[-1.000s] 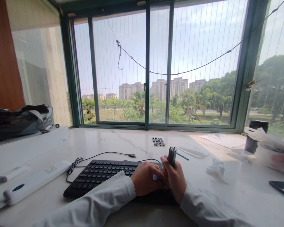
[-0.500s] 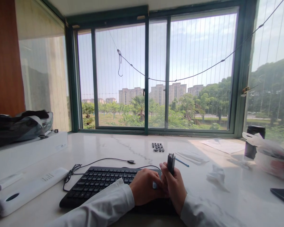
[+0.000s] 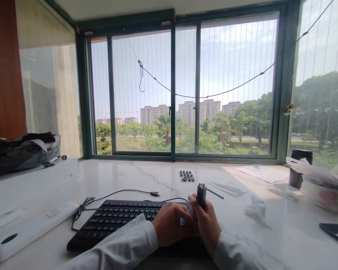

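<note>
A black keyboard lies tilted on the white marbled tabletop, its right part hidden by my hands and sleeves. My right hand is closed around an upright dark rectangular tool with small metal prongs on its top end. Over the keyboard's right part, my left hand is closed and touches the right hand's fingers. A small pale blue-grey piece shows at its fingers; what it belongs to is hidden. Beyond the keyboard, several loose black keycaps sit in rows.
A USB cable lies behind the keyboard. At left are a white power strip and a bag on a white box. Rightward lie a blue stick, crumpled plastic, paper, a tub and a black phone-like object.
The whole view has shifted slightly, with things on the table a little further left. Both hands keep almost the same pose, and the dark tool stays in my right hand.
</note>
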`<state>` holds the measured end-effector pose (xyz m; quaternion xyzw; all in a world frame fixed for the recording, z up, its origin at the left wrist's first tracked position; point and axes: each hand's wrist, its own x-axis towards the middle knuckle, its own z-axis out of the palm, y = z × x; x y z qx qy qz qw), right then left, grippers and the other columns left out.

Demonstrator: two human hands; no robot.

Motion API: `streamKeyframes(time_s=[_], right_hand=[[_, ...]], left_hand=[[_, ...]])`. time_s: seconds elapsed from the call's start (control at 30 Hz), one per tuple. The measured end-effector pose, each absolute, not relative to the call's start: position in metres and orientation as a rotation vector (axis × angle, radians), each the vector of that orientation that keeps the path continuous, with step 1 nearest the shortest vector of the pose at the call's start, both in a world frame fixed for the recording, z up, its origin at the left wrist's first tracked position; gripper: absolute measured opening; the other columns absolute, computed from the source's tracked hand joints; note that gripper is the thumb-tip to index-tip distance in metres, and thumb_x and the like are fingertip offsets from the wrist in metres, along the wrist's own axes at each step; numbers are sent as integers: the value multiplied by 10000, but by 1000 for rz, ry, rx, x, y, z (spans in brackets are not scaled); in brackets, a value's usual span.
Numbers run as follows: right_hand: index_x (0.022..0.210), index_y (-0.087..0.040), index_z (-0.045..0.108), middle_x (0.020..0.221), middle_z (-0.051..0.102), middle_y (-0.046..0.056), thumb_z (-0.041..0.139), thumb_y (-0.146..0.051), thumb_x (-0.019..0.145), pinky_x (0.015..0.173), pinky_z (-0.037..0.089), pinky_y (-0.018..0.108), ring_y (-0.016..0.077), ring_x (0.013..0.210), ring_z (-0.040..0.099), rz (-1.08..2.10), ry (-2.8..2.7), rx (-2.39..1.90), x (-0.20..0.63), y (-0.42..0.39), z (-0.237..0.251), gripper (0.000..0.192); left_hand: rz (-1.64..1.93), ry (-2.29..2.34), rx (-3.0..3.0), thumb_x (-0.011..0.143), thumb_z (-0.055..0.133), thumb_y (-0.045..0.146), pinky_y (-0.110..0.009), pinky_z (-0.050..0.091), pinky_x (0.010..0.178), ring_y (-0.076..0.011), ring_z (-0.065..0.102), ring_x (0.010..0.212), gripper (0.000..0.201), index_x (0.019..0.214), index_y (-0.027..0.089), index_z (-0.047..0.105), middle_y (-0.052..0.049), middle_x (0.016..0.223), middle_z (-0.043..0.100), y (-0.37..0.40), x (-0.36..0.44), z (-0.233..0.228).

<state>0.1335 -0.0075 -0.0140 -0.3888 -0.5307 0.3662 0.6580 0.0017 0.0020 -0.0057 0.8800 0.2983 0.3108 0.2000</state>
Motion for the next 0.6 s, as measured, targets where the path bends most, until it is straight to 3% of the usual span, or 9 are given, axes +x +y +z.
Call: streamKeyframes(time_s=[0.6], right_hand=[[522, -209, 412, 382, 346, -58, 646, -617, 678, 343, 276, 239, 88, 360, 313, 844, -1198, -869, 133, -9, -10, 495]], left_hand=[[884, 845, 2496, 732, 721, 346, -227, 441, 651, -125, 598, 656, 150, 795, 227, 788, -17, 756, 703, 2, 2, -6]])
